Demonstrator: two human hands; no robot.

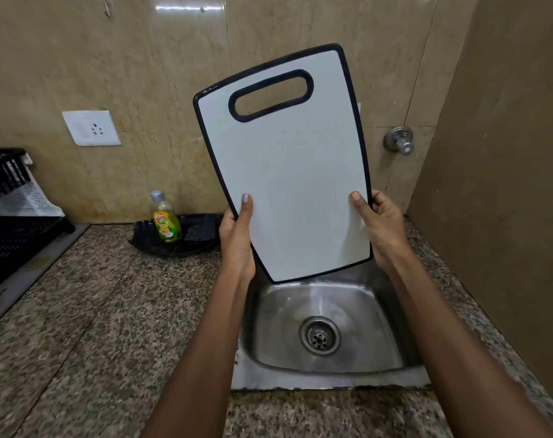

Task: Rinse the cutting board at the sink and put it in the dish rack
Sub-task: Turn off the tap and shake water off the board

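Soap bottle [167, 223] label: print blurred; nothing else lettered

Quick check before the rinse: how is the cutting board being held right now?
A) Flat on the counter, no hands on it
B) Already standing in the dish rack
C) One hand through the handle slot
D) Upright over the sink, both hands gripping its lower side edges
D: the cutting board stands upright above the sink, with the left hand and right hand gripping its lower side edges and the handle slot empty at the top.
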